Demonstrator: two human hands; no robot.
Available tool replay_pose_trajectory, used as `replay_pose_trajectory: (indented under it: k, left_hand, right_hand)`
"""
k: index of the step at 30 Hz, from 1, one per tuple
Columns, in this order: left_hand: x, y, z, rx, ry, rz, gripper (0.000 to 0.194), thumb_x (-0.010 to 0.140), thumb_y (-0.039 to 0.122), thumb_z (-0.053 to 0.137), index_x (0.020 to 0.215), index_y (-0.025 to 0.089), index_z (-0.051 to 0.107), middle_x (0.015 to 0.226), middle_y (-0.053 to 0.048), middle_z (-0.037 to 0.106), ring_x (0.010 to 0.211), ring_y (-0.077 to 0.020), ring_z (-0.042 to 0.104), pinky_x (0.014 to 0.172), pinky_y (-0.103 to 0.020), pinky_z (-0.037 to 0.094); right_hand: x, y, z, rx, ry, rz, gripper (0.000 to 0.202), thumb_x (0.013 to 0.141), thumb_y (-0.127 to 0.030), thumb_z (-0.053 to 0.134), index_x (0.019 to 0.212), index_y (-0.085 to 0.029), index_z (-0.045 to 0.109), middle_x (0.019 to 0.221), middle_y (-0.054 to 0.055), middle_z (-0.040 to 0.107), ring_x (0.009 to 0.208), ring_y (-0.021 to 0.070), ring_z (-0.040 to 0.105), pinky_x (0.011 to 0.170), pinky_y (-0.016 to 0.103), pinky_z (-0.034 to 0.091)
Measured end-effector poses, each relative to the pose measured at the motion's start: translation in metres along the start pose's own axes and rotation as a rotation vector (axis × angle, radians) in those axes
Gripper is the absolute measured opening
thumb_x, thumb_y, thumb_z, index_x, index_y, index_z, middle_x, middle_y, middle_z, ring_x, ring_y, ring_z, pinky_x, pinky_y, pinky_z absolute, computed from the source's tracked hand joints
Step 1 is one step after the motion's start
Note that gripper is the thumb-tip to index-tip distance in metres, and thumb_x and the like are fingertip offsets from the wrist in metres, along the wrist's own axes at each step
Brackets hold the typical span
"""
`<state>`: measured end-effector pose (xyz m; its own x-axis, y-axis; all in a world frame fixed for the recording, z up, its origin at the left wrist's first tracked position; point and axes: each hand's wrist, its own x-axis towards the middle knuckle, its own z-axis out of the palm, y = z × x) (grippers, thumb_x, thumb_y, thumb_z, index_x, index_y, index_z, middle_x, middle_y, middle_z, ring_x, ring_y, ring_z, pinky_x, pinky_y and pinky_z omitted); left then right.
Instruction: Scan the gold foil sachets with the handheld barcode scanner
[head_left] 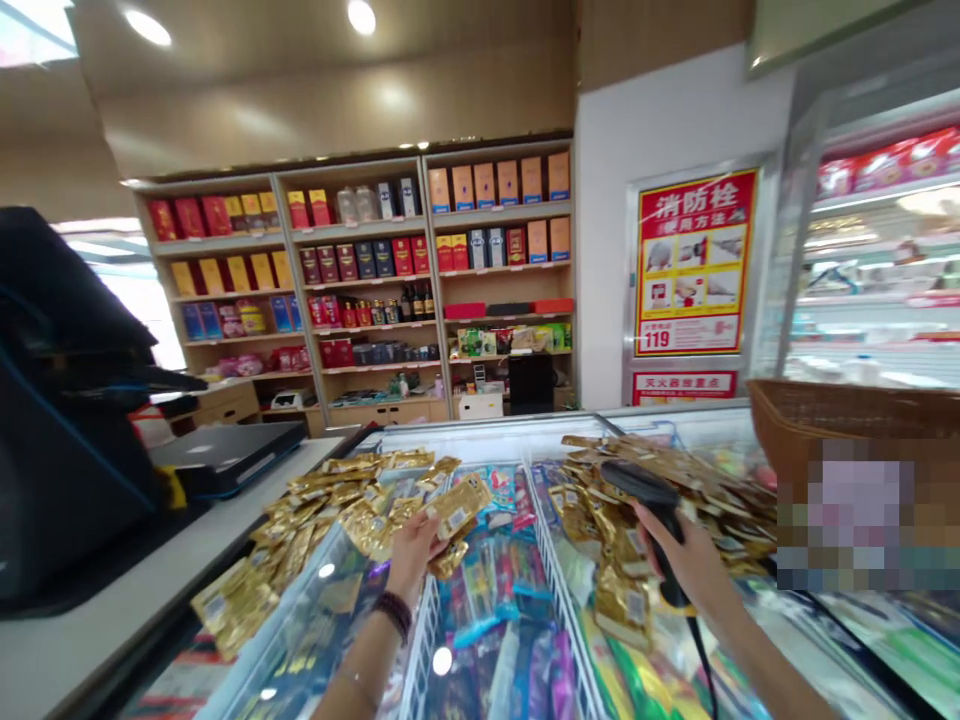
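Scanner [637, 482], black, sits gripped in the right hand [673, 540]; the left hand [415, 545] clasps a gold packet [463, 503], perhaps several, above a freezer [480, 436].

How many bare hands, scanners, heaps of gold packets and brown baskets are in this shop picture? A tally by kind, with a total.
Bare hands: 2, left hand and right hand
Scanners: 1, black scanner
Heaps of gold packets: 2, left heap and right heap
Brown baskets: 1, brown basket
Total: 6
Single packets overlap too much to count.
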<state>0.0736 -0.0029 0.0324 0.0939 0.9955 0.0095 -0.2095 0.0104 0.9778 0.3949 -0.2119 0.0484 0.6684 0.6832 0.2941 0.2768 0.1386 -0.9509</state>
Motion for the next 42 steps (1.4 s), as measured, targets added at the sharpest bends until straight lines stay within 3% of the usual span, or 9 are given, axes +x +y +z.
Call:
replay_pose_trajectory:
  k: [5,9,15,19,21,24,31,36,42]
  left_hand:
    - [0.001,0.003,0.045,-0.051,-0.109,-0.049,0.013,0.080,0.022,0.087,0.087,0.018,0.076,0.080,-0.005,0.081,0.078,-0.0211,0.080,0.082,-0.033,0.066]
    - [0.001,0.008,0.108,-0.093,-0.238,-0.082,0.008,0.083,0.016,0.083,0.089,0.018,0.079,0.082,-0.007,0.082,0.081,-0.0231,0.082,0.086,-0.037,0.067]
    - [-0.010,0.014,0.211,-0.335,-0.598,-0.193,0.010,0.086,0.014,0.084,0.088,0.015,0.074,0.100,-0.011,0.082,0.102,-0.0224,0.080,0.112,-0.039,0.058]
    - [-0.017,0.005,0.230,-0.305,-0.705,-0.291,0.026,0.082,0.024,0.091,0.101,0.016,0.074,0.122,-0.014,0.078,0.120,-0.0284,0.076,0.119,-0.045,0.052]
    - [-0.017,-0.004,0.219,-0.232,-0.709,-0.226,0.033,0.082,0.027,0.090,0.110,0.017,0.075,0.132,-0.015,0.075,0.128,-0.0299,0.072,0.120,-0.045,0.050]
    - [-0.008,-0.016,0.180,-0.009,-0.658,-0.009,0.035,0.089,0.031,0.081,0.122,0.020,0.076,0.133,-0.015,0.076,0.129,-0.0308,0.070,0.117,-0.046,0.051]
    - [0.045,-0.007,0.045,0.706,-0.141,0.540,0.029,0.085,0.017,0.071,0.113,0.020,0.077,0.129,-0.014,0.077,0.130,-0.0325,0.068,0.119,-0.052,0.046]
    - [0.053,0.010,-0.024,1.041,-0.021,0.496,0.038,0.088,0.020,0.066,0.125,0.017,0.073,0.133,-0.017,0.075,0.132,-0.0323,0.067,0.118,-0.047,0.046]
    - [0.038,0.004,-0.043,1.249,-0.084,0.294,0.059,0.091,0.050,0.071,0.139,0.017,0.065,0.151,-0.018,0.065,0.144,-0.0348,0.057,0.123,-0.045,0.040]
  right_hand:
    - [0.009,0.021,-0.077,-0.083,0.201,0.016,0.057,0.072,-0.079,0.073,0.060,-0.026,0.058,0.043,0.001,0.057,0.036,0.0165,0.052,0.041,0.031,0.044]
    - [0.009,0.023,-0.118,-0.076,0.308,0.013,0.056,0.069,-0.079,0.076,0.065,-0.024,0.062,0.049,0.004,0.063,0.036,0.0175,0.053,0.038,0.032,0.043]
    - [0.003,0.015,-0.139,-0.166,0.350,0.005,0.057,0.076,-0.078,0.070,0.059,-0.024,0.061,0.042,0.003,0.058,0.037,0.0175,0.053,0.041,0.031,0.044]
    - [-0.002,0.016,-0.141,-0.218,0.311,-0.014,0.057,0.078,-0.078,0.067,0.062,-0.024,0.064,0.047,0.005,0.063,0.039,0.0184,0.055,0.043,0.032,0.045]
    - [-0.004,0.016,-0.138,-0.226,0.304,-0.027,0.057,0.077,-0.079,0.068,0.062,-0.024,0.064,0.047,0.004,0.063,0.039,0.0191,0.055,0.042,0.032,0.044]
    - [-0.006,0.013,-0.125,-0.237,0.287,-0.038,0.057,0.079,-0.079,0.066,0.059,-0.025,0.062,0.044,0.004,0.061,0.039,0.0188,0.056,0.044,0.032,0.046]
    - [-0.005,-0.003,-0.050,-0.147,0.087,-0.058,0.055,0.082,-0.077,0.067,0.065,-0.024,0.064,0.046,0.003,0.062,0.040,0.0176,0.055,0.045,0.031,0.046]
    - [-0.001,-0.025,0.030,-0.010,-0.107,-0.107,0.053,0.081,-0.076,0.069,0.070,-0.024,0.065,0.048,0.001,0.061,0.040,0.0166,0.055,0.043,0.030,0.045]
    - [-0.006,-0.033,0.130,0.129,-0.278,-0.101,0.054,0.082,-0.076,0.071,0.067,-0.025,0.060,0.045,-0.002,0.058,0.038,0.0143,0.051,0.042,0.028,0.043]
